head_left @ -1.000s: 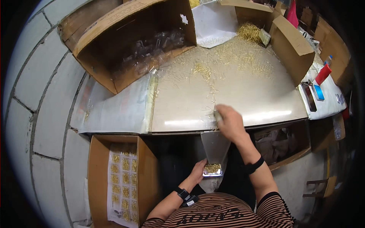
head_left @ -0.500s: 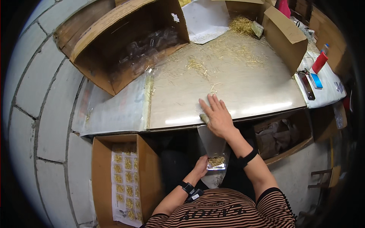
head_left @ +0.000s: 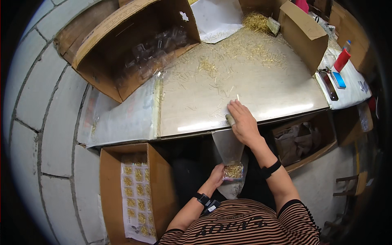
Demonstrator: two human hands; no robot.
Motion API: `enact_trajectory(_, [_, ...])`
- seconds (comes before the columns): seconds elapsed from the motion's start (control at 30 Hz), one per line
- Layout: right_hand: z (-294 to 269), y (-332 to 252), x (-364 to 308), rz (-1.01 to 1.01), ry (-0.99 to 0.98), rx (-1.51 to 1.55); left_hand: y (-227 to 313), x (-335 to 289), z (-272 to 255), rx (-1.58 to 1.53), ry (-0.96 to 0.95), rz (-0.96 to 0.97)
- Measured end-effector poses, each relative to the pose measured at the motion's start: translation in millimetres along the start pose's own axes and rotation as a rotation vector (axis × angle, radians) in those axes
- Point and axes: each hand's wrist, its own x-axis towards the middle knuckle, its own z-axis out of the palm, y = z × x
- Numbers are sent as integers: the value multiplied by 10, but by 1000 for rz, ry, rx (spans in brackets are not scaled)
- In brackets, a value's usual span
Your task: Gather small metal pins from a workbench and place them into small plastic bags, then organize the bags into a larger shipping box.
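Note:
My left hand (head_left: pixel 216 176) holds a small clear plastic box (head_left: pixel 232 171) part-filled with small golden pins, below the front edge of the table (head_left: pixel 261 98). A clear plastic sheet (head_left: pixel 228 145) slopes from the table edge down to that box. My right hand (head_left: pixel 244 121) lies palm-down at the table's front edge, fingers closed around a small pale roll-like object whose kind I cannot tell. Many loose golden pins (head_left: pixel 241 51) are scattered over the far part of the tabletop.
A big open cardboard box (head_left: pixel 134 45) with clear plastic boxes lies on its side at the back left. Another cardboard box (head_left: pixel 304 34) stands back right. A floor carton (head_left: pixel 134 192) holds filled pin boxes. A red bottle (head_left: pixel 341 60) and phones (head_left: pixel 334 81) lie at right.
My right hand has slid back toward me along the table's front edge. The left hand and its small box stay under the plastic sheet.

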Motion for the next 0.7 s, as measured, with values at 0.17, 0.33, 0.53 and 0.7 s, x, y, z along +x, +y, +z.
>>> enact_trajectory(0.17, [-103,-281,-343,-36,64,-69,-51,8,-39,0,24,1])
enact_trajectory(0.33, [-597,-487,-564,86,-113,209,43,-24,35,-9,43,0])
enact_trajectory(0.53, [-687,-189,-1150,302,-145,445,154,-140,122,-27,33,41])
enact_trajectory(0.7, [-567,-110,-1633,394,-370,458,71,-226,47,-56,42,-11])
